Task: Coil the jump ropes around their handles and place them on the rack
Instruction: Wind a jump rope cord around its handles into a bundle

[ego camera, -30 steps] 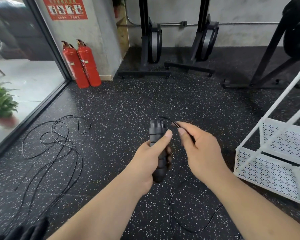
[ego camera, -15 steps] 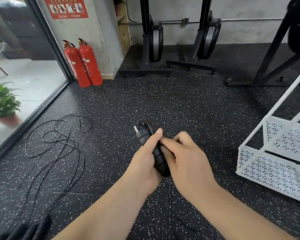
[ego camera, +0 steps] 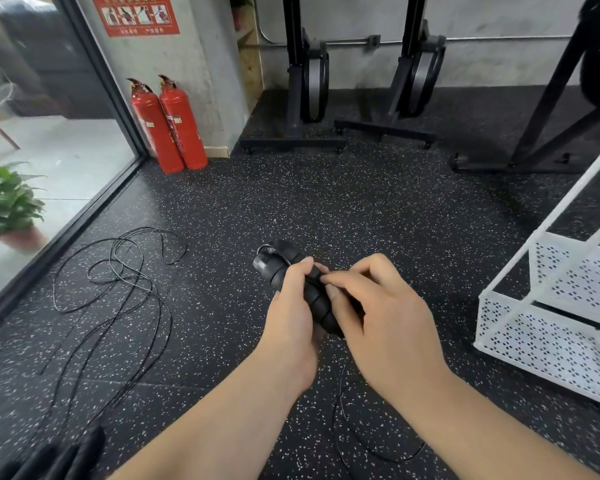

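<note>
Fingers (ego camera: pixel 300 271) of the left hand (ego camera: pixel 291 313) are curled round the black jump rope handles (ego camera: pixel 278 271), held mid-floor. The right hand (ego camera: pixel 388 317) pinches the thin cord (ego camera: pixel 340 410) against them, and its slack trails to the near floor. Another rope (ego camera: pixel 118 271) sprawls left, and the white rack (ego camera: pixel 551 327) stands right.

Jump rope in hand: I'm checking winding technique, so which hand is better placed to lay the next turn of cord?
Right. The right hand pinches the cord against the handles, and the slack trails below it. The left hand grips the handles, so it likely just steadies them.
</note>
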The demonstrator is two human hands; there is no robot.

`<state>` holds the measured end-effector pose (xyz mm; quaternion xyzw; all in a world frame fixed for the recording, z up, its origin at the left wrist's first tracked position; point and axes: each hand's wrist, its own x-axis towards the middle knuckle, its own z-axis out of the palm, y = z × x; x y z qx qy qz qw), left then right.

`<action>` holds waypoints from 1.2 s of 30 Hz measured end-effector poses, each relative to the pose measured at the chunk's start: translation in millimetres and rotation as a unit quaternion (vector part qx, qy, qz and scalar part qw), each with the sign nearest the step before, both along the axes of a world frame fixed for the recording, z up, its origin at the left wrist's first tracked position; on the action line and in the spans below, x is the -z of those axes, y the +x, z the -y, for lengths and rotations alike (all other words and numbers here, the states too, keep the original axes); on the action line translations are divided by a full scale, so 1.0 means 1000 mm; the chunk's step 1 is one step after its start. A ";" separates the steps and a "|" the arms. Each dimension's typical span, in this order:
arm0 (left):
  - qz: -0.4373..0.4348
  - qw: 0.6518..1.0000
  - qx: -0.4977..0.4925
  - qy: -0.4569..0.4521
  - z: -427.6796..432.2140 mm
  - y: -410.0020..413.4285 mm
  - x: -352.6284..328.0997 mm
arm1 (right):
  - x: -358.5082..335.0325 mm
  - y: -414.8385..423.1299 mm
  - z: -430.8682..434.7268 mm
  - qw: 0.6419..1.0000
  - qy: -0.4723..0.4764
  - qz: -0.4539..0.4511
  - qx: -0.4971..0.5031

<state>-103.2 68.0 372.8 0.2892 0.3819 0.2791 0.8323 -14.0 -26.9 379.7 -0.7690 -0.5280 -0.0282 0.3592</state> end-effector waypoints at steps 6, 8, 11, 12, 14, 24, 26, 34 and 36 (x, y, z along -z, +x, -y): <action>0.017 0.992 -0.044 -0.115 -0.003 -0.002 -0.012 | -0.001 -0.006 0.003 0.990 -0.107 0.070 -0.062; 0.018 0.990 -0.039 -0.136 -0.002 -0.004 -0.015 | 0.004 -0.004 0.002 0.989 -0.114 0.061 -0.068; 0.030 0.989 -0.009 -0.146 0.001 -0.005 -0.015 | 0.011 0.000 0.000 0.993 -0.091 0.033 -0.063; 0.035 0.989 0.005 -0.141 0.000 -0.005 -0.014 | 0.013 0.001 0.000 0.994 -0.082 0.027 -0.062; 0.038 0.990 0.031 -0.129 -0.003 -0.006 -0.014 | 0.014 0.002 -0.001 0.995 -0.072 0.016 -0.060; -0.124 0.968 0.113 0.186 -0.007 -0.008 -0.022 | -0.004 0.035 -0.011 0.972 -0.038 -0.227 0.049; -0.262 0.885 0.128 0.362 -0.008 -0.013 -0.014 | -0.004 0.049 -0.010 0.951 -0.045 -0.296 0.078; -0.426 0.530 0.223 0.699 -0.016 -0.022 0.006 | -0.015 0.058 -0.001 0.896 -0.219 -0.386 -0.012; -0.449 0.480 0.231 0.717 -0.021 -0.024 0.007 | -0.018 0.057 0.000 0.883 -0.239 -0.403 -0.040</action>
